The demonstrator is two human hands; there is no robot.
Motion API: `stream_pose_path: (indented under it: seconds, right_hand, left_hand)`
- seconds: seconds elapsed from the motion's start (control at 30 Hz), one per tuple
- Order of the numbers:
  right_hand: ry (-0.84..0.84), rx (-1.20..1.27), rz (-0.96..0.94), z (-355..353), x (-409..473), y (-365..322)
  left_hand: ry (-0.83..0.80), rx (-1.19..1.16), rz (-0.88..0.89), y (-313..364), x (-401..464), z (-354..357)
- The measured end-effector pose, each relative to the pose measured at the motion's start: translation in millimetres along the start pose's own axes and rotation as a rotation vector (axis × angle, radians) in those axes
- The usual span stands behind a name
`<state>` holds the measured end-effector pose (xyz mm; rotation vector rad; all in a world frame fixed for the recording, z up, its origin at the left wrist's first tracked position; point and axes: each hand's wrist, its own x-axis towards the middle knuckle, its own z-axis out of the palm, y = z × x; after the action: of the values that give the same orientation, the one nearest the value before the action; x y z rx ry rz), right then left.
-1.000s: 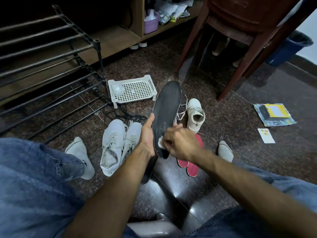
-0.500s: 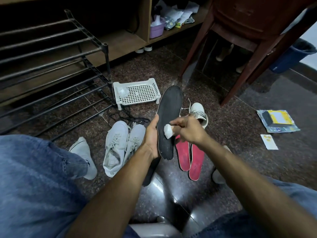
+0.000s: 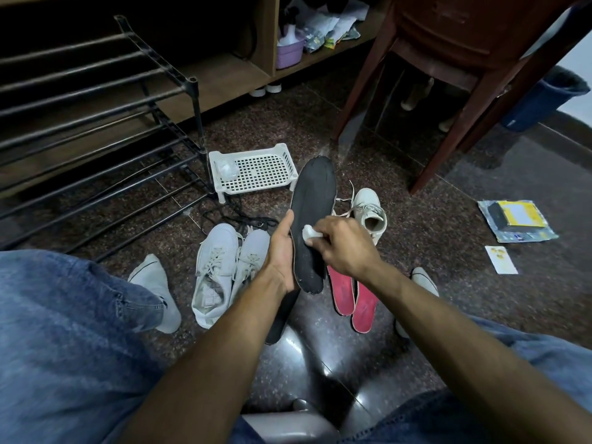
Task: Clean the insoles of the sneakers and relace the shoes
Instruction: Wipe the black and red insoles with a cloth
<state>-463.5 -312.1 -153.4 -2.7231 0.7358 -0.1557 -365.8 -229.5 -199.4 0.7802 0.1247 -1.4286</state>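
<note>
Black metal tube shoe rack [image 3: 96, 123], far left. White perforated plastic tray [image 3: 253, 169] beside it. Pair of white lace-up sneakers [image 3: 224, 270] on dark speckled floor [image 3: 448, 251], insoles likely removed. Left hand [image 3: 282, 251], fingers wrapped behind long black foam insole [image 3: 312, 219], held upright to present its face. Right hand [image 3: 342, 248], fingers pinching small white wad [image 3: 309, 235] against insole, apparently wiping. Two pink insoles [image 3: 355, 299] below, awaiting turn. White high-top sneaker [image 3: 370, 213], laces loose.
</note>
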Motion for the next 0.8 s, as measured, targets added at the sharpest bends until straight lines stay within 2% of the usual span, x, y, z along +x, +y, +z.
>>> stream_pose_path:
  seconds: [0.1, 0.17, 0.3, 0.37, 0.53, 0.73, 0.8]
  right_hand:
    - [0.005, -0.181, 0.019, -8, 9, 6]
    - [-0.022, -0.249, -0.046, -10, 9, 6]
    - [-0.112, -0.074, -0.222, 0, -24, -7]
    - [-0.131, -0.071, -0.255, 2, -33, -7]
    - [-0.079, -0.34, -0.071, -15, 17, 12]
    - [-0.2, -0.114, -0.302, -4, -31, -16]
    - [-0.127, -0.158, -0.262, -3, -19, -10]
  left_hand:
    - [-0.028, 0.009, -0.004, -2, -2, 2]
    - [-0.022, -0.014, 0.016, -4, -3, 2]
    - [-0.005, -0.137, 0.068, -6, 2, -6]
    - [0.005, -0.173, 0.071, -9, 4, -7]
    - [-0.031, -0.127, 0.034, -20, -4, 4]
    - [0.004, -0.174, 0.072, -5, 2, -10]
    - [-0.011, -0.157, 0.06, -12, 1, -8]
